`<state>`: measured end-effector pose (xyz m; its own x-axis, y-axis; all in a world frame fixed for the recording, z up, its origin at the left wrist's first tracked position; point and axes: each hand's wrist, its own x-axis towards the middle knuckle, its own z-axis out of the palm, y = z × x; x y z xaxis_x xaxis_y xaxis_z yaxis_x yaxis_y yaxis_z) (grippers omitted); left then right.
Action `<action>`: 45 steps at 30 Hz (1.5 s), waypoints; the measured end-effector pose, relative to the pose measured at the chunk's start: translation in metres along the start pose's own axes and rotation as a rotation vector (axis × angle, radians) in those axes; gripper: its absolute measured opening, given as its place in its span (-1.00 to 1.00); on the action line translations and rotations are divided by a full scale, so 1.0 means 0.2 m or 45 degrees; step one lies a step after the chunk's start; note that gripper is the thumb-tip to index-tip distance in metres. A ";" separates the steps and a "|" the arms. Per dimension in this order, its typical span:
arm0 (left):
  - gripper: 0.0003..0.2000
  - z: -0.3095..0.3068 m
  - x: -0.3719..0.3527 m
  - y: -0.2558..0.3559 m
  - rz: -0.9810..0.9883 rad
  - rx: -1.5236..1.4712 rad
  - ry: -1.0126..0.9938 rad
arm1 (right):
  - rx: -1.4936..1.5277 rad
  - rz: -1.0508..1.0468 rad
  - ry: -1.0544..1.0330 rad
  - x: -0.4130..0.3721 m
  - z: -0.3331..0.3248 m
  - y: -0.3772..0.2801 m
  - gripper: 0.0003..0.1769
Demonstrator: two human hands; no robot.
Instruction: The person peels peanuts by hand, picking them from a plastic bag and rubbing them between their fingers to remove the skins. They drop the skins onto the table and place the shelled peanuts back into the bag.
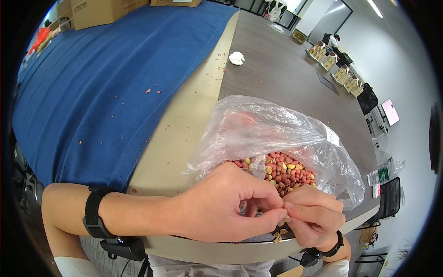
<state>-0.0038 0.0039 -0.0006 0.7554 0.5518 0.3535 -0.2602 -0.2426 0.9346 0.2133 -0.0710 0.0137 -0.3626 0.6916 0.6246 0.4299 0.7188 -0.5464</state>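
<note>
A clear plastic bag lies open on the table, with many red-skinned peanuts and some pale yellow ones inside its mouth. In front of it, my left hand pinches with thumb and index finger against my right hand. Both sets of fingertips meet on a small pale peanut, mostly covered by the fingers. Which hand bears it is hard to tell, as both touch it. Below the fingertips, brown peanut skins lie near the table edge.
A blue cloth covers the left side, with cardboard boxes at its far end. Crumpled white tissue sits beyond the bag. Skin crumbs dot the beige strip. Far right are chairs, small boxes and a person.
</note>
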 end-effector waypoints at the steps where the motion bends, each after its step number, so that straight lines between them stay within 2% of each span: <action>1: -0.95 0.00 0.00 0.01 -0.011 0.000 -0.009 | 0.000 0.000 -0.001 0.00 0.00 0.00 -0.65; 15: -0.92 -0.01 0.00 0.00 -0.029 -0.047 -0.082 | 0.033 0.011 -0.002 0.00 -0.01 0.00 -0.66; 39: -0.89 0.00 0.00 -0.02 0.038 0.001 -0.029 | 0.110 0.040 -0.011 -0.01 -0.01 0.01 -0.67; 45: -0.91 -0.01 0.00 0.01 -0.022 -0.025 -0.055 | 0.103 0.044 -0.011 -0.01 -0.02 0.01 -0.68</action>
<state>-0.0046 0.0047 0.0013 0.7852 0.5203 0.3358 -0.2585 -0.2174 0.9413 0.2179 -0.0715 0.0139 -0.3561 0.7164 0.6000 0.3743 0.6977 -0.6109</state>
